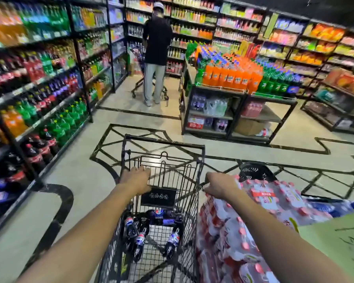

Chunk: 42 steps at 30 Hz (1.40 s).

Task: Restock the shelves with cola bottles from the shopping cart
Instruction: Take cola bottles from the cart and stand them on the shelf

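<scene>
— At the near end of the shopping cart (163,147), both hands are on! The left hand (136,181) is curled over the left part of the handle bar, just beside the black placard (158,198).

— And the right hand (219,186)?

— It grips the right end of that bar, fingers hooked down over it, at the cart's right corner.

— Where's the cola?

— Down on the cart's wire floor: dark Pepsi bottles (140,240) lie tilted, two towards the left wall and one nearer the right, with more dark Pepsi stock (161,216) bunched against the near wall under the placard.

— What's pressing in on the right?

— Shrink-wrapped packs of red-capped bottles (253,211) are stacked right against the cart's right side, the right forearm crossing over them. A black basket (253,172) sits just past them on the floor.

— And the shelves?

— The soft-drink shelves (39,84) run along the left, blurred: colas on the middle and bottom rows, green and orange bottles between.

— Anyone else around?

— A person in a black top (156,43) stands at the far shelves, back turned, with a second cart (139,78). An island display (229,92) topped with orange soda bottles stands ahead on the right, well apart from our cart.
</scene>
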Each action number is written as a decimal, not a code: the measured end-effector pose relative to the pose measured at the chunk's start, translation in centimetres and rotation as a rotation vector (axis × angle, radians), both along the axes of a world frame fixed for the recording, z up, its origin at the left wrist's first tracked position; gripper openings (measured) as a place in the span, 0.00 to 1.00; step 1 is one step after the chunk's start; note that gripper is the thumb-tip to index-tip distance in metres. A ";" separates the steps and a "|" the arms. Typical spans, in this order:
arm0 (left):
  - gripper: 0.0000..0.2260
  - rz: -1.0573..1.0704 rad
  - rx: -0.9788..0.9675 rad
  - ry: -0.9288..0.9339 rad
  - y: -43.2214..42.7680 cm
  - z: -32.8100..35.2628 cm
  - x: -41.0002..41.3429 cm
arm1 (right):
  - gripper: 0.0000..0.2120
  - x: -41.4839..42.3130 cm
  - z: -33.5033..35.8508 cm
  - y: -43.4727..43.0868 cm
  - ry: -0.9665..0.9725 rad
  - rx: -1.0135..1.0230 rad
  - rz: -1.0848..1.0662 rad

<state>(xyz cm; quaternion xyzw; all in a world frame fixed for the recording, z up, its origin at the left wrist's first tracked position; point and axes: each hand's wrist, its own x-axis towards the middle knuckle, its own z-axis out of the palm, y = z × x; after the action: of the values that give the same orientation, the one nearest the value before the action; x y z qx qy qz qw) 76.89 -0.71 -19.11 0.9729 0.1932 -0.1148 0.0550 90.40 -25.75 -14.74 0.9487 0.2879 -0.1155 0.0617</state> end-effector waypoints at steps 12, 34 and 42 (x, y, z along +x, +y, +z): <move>0.29 0.199 -0.366 0.204 3.8 -20.0 -2.0 | 0.15 1.8 -18.8 8.0 0.285 -0.207 0.086; 0.40 0.849 -0.532 0.092 7.0 -52.6 6.0 | 0.34 10.4 -55.0 17.8 0.086 -0.213 0.405; 0.23 1.064 -0.653 -0.008 6.9 -53.4 6.1 | 0.40 9.5 -57.3 16.6 -0.070 -0.209 0.501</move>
<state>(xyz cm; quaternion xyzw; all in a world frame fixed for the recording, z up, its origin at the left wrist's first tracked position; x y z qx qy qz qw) 82.95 6.22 -72.55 0.6770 0.6059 -0.1211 0.3999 99.87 -9.20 -72.05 0.8399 0.4976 -0.0929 0.1958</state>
